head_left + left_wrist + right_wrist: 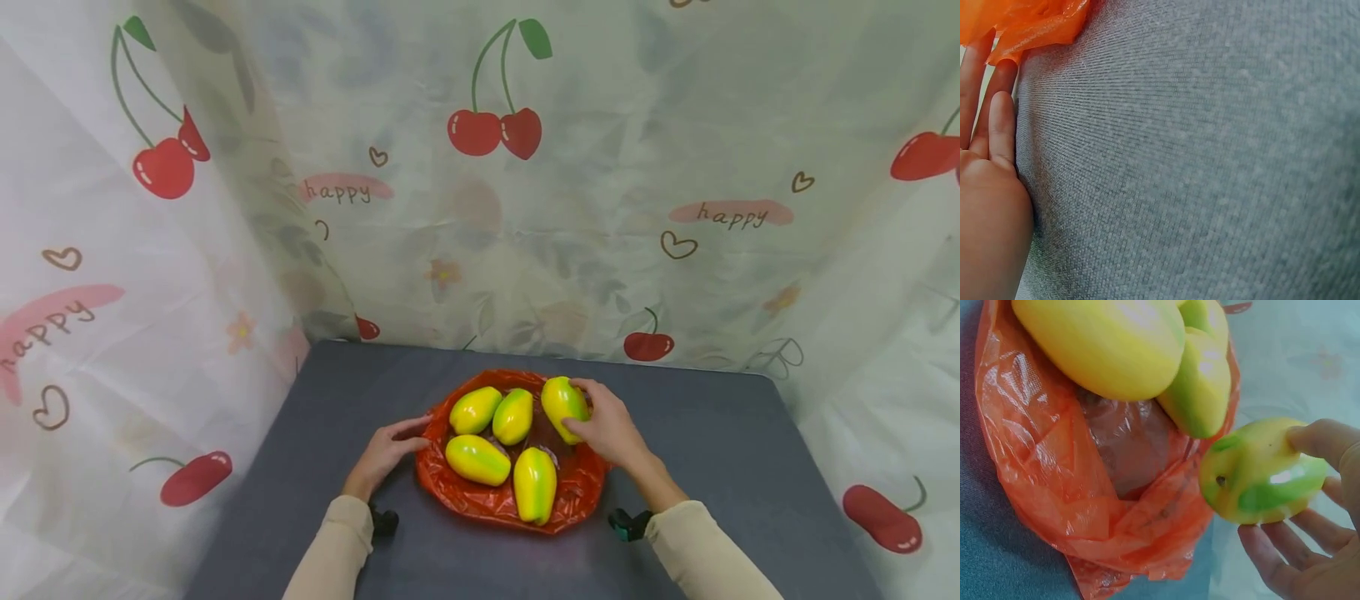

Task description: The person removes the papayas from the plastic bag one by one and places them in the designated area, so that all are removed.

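A red plastic bag [480,500] lies spread on the dark table, its rim rolled down around several yellow-green papayas [477,460]. My right hand [611,429] grips one papaya [1266,472] at the bag's right side, thumb on one side and fingers on the other. In the right wrist view this papaya appears apart from the others, with its dark end spot facing the camera. My left hand [384,454] is at the left rim of the bag. The left wrist view shows its fingers [1002,125] fairly straight, reaching to the bag's orange-red edge [1041,31]; the fingertips are partly hidden.
A dark grey table [675,433] extends around the bag on all sides. Behind it and at both sides hangs a pale curtain [585,250] printed with cherries. A dark wrist device [630,525] sits at the right cuff and another [385,522] at the left.
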